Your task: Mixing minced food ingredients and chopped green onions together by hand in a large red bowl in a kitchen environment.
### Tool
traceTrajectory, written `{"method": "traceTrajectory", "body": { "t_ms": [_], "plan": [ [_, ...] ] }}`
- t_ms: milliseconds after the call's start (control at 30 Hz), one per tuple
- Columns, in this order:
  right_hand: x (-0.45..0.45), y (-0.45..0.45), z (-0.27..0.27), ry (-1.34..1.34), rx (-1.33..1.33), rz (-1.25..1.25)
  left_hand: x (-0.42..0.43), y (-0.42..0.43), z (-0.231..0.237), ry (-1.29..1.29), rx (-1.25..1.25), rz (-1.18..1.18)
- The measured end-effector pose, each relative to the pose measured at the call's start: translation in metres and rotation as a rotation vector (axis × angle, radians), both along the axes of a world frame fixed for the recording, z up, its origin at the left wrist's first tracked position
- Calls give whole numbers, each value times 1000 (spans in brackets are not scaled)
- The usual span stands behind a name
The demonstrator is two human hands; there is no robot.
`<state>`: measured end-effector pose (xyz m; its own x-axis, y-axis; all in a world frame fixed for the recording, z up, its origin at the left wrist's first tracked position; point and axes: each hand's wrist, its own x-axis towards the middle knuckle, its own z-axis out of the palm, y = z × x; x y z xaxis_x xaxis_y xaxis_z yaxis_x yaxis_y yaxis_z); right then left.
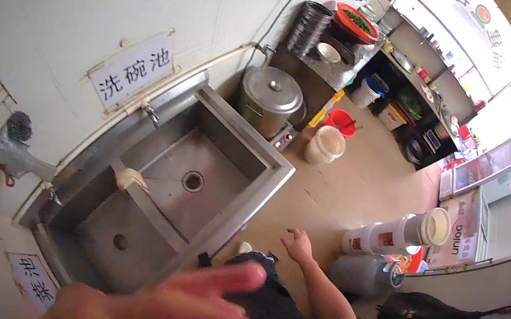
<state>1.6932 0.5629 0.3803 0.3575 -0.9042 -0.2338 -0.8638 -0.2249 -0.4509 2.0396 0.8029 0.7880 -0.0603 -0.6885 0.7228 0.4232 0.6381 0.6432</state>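
Note:
Close below the camera, my left hand (pixel 189 301) is raised with its fingers spread, slightly blurred and holding nothing. It covers the near edge of a stainless steel double sink (pixel 257 206). My right hand (pixel 298 245) hangs low over the brown floor (pixel 299 203), empty, fingers apart. Both sink basins look drained, with round drains showing. A pale cloth (pixel 130 179) lies draped over the divider between them. One metal tap (pixel 150 115) is on the wall behind the far basin, another tap (pixel 55 197) behind the near one.
Past the sink, a lidded steel stockpot (pixel 272 93) stands beside a white bucket (pixel 325 148) and a red bucket (pixel 342 122). White buckets (pixel 377 238) lean stacked near a grey bin (pixel 358 275) at right. A red basin of greens (pixel 357 23) tops the counter (pixel 313 64).

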Motion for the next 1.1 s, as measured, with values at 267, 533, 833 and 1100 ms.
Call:
{"method": "traceTrajectory", "body": {
  "t_ms": [267,533,833,1100],
  "plan": [
    [-79,13,-28,85,-6,-55,-23,29,24,-31,196,-118],
    [-125,10,-33,65,221,-209,-120,48,2,216,127,-138],
    [-57,24,30,123,392,-260,7,22,1,417,20,29],
    [-134,13,-31,121,131,-110,14,45,23,280,-57,-207]
  ]
}}
